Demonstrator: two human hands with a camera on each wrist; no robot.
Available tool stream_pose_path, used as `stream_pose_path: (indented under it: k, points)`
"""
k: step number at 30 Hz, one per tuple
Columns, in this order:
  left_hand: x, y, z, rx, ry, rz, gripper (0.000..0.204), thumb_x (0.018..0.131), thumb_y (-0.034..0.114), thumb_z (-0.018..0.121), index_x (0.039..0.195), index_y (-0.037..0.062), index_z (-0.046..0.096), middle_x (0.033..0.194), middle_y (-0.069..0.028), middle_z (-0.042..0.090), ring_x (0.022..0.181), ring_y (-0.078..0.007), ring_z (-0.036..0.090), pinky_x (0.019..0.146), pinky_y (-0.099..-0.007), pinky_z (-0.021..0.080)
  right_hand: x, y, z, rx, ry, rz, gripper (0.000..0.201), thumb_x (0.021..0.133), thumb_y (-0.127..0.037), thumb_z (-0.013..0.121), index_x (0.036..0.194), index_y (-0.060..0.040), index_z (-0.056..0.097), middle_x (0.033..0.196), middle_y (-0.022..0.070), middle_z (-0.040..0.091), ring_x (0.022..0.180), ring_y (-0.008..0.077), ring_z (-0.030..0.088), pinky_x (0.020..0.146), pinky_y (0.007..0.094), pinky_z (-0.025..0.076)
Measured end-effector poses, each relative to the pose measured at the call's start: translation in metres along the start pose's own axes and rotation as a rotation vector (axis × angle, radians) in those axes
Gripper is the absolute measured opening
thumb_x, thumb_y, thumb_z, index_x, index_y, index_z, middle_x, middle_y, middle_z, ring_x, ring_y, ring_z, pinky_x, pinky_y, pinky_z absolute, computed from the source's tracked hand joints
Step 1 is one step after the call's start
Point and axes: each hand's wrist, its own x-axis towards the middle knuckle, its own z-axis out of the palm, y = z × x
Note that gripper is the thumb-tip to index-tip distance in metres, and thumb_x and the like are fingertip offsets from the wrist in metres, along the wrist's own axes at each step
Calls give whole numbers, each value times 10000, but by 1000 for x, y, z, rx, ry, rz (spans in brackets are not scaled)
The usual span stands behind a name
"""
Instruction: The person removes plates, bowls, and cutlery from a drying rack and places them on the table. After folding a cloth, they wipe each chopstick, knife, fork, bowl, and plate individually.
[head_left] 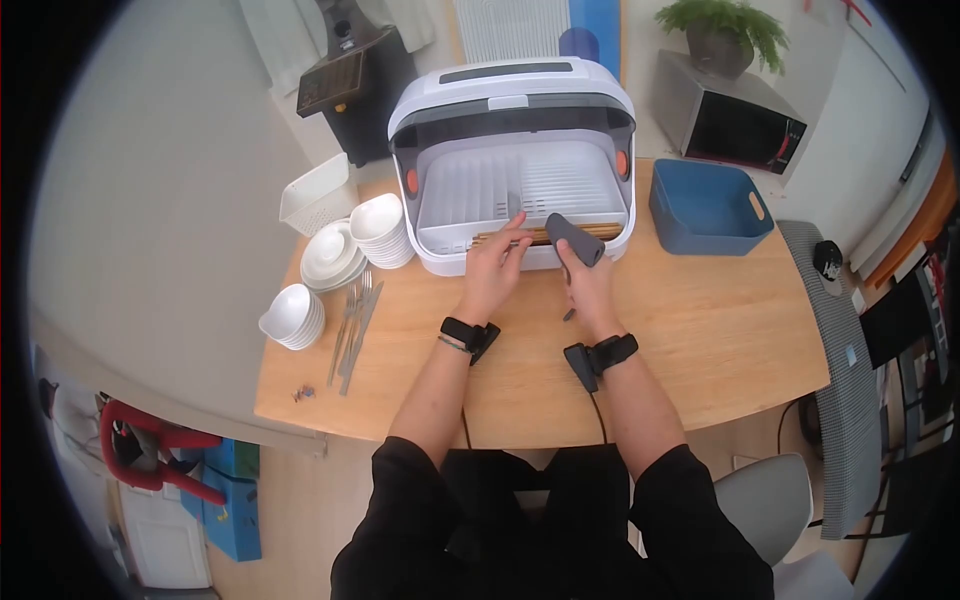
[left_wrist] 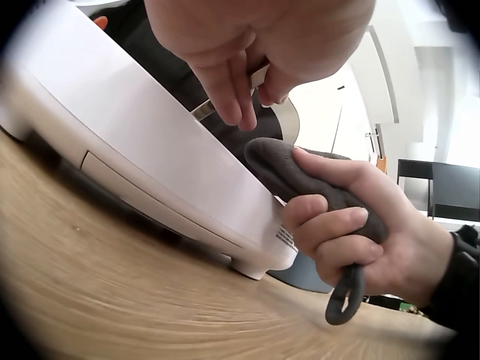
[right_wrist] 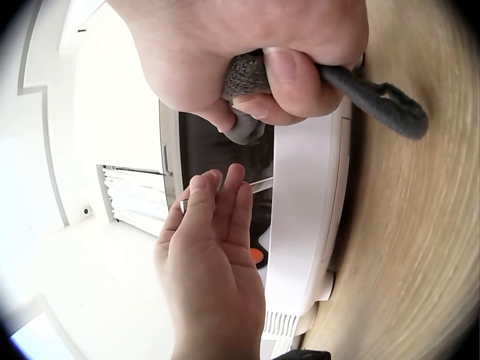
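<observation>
My left hand is over the front of a white dish storage box with its tinted lid raised. It pinches a thin, flat metal utensil between thumb and fingers; its end is hidden, so I cannot tell which kind of cutlery it is. Beside it, my right hand grips a bunched dark grey cloth, whose hanging loop dangles below the fist in the left wrist view. Wooden chopsticks lie in the box's front tray, behind the hands.
Left of the box are stacked white bowls, plates, smaller bowls, a white basket and loose cutlery. A blue bin stands to the right, with a microwave behind it. Cables hang from both wrists.
</observation>
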Motion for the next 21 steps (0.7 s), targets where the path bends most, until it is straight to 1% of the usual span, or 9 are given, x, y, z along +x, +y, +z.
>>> stream_pose_path:
  k: [3,4,6,8,10,13,16,19,21]
  points:
    - [1,-1,-8,-28,-126,-133,181,904,55,625,1077,12,660,1250,-168,629,996,-196,666,764,-285,537,1,-2,-1,14,-7,32,285,874,-279,720,786,-59,562,573,-30,480,389,59,386,350,241,256]
    - [2,-3,-7,-27,-120,-134,181,904,55,625,1077,12,660,1250,-168,629,996,-196,666,764,-285,537,0,-2,-1,25,-6,47,283,864,-261,733,770,-46,574,573,-26,494,411,65,408,371,249,282]
    - [1,-6,-4,98,-46,-41,315,862,42,642,1172,18,598,1281,-174,590,799,-238,647,709,-317,527,0,-1,-1,20,-4,39,285,867,-262,729,766,-47,571,567,-28,490,403,66,404,365,249,275]
    - [0,5,-7,121,-42,-42,368,849,52,652,1205,24,567,1223,-158,578,763,-234,614,707,-324,521,-1,-1,1,17,-2,30,288,870,-263,725,762,-48,569,562,-29,486,396,67,400,358,249,269]
    - [-1,10,-10,142,-40,-43,423,836,61,662,1238,30,535,1165,-142,565,727,-230,581,704,-331,515,-1,-3,1,-11,-8,48,270,890,-297,697,843,-69,560,598,-26,475,376,53,360,331,227,219]
    - [-3,9,-12,207,-18,-114,414,817,70,672,1204,35,530,1056,-113,511,683,-221,548,663,-332,502,-2,-3,1,-23,-15,61,275,890,-304,697,843,-70,561,602,-24,478,381,55,368,332,226,223]
    - [-3,6,-13,251,67,-31,309,802,63,684,1086,12,574,984,-111,543,658,-195,530,626,-311,478,-3,-6,2,-32,-17,82,281,888,-309,700,843,-68,561,600,-24,478,378,59,368,332,227,227]
    - [-5,3,-17,246,44,-56,218,811,75,671,1004,11,593,904,-117,561,673,-219,558,646,-328,486,-3,-4,2,-28,-22,87,288,887,-314,701,836,-68,559,594,-24,474,376,61,370,331,228,230]
    - [-9,2,-23,283,-2,-68,141,820,101,656,912,1,616,825,-146,614,708,-278,614,649,-365,496,0,1,-1,-48,-31,72,289,887,-315,701,827,-72,556,590,-26,472,374,60,370,331,228,230]
